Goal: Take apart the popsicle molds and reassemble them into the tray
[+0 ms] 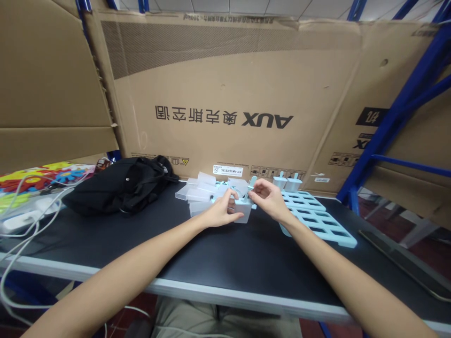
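Pinching a blue stick (pixel 252 181), apparently: right grip (pixel 269 199); left grip (pixel 221 210) half-open against bin (pixel 198 209).

A single view is taken from the person's head, above the near side of the surface (pixel 218 263). The camera is aimed forward and downward: the trousered lap (pixel 186 319) is caught at 6 o'clock, an upright cardboard panel (pixel 218 89) is faced across the upper half, and a pale tiled strip (pixel 246 5) is shown at 12 o'clock. The forearms are seen from above, brought in from 8 and 4 o'clock, with the left grip (pixel 223 209) and right grip (pixel 269 199) framed near the centre, within arm's reach. A broad field is covered, by which a black bag (pixel 116 188) at 9 o'clock and a blue post (pixel 405 98) between 2 and 3 o'clock are both included.
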Demonstrator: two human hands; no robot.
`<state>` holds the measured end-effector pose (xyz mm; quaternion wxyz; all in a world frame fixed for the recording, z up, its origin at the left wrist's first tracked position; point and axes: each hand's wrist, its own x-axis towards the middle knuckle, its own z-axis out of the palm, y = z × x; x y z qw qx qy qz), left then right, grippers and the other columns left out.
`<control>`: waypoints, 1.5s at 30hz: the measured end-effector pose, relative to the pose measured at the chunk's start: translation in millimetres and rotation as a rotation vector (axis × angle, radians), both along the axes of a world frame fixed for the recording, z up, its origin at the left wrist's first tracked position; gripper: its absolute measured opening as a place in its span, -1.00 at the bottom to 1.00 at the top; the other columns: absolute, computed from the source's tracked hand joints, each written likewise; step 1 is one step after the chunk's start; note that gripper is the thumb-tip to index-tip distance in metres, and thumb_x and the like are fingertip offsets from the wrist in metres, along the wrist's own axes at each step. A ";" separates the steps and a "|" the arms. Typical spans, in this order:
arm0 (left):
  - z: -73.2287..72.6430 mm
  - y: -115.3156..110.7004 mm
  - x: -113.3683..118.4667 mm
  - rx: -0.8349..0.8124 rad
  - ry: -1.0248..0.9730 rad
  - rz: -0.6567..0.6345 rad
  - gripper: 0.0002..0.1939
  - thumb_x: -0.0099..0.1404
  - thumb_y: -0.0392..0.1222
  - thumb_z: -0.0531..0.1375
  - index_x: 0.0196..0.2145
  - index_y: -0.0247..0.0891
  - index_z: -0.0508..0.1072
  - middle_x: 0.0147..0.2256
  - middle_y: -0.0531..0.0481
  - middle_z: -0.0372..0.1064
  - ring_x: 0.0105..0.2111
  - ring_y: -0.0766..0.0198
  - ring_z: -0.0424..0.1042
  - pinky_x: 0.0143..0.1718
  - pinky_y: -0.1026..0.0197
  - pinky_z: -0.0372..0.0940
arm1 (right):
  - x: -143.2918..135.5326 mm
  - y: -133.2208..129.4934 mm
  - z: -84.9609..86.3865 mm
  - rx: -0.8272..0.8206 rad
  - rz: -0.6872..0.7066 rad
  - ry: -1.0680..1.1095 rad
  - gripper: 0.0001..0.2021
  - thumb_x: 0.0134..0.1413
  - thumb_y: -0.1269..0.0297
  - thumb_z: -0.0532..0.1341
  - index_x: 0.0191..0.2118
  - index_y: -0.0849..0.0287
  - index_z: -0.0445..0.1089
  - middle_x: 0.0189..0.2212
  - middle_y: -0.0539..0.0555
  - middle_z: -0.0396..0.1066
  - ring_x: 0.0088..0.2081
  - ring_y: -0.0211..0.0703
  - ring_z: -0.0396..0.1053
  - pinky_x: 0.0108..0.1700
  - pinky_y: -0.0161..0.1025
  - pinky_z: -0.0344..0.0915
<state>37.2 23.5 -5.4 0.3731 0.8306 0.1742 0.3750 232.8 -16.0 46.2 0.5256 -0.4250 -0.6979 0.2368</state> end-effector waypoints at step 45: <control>5.9 -15.6 -2.4 0.435 0.321 -0.005 -0.75 0.34 -0.16 0.13 -0.03 -0.17 0.32 -0.07 -0.06 0.47 -0.09 0.16 0.48 -0.13 0.15 0.36 | 206.2 49.2 -6.8 -0.289 -1.028 -0.529 -0.39 0.21 0.10 0.07 0.21 0.48 0.00 0.04 0.68 0.19 0.10 0.22 0.29 -0.04 -0.06 0.15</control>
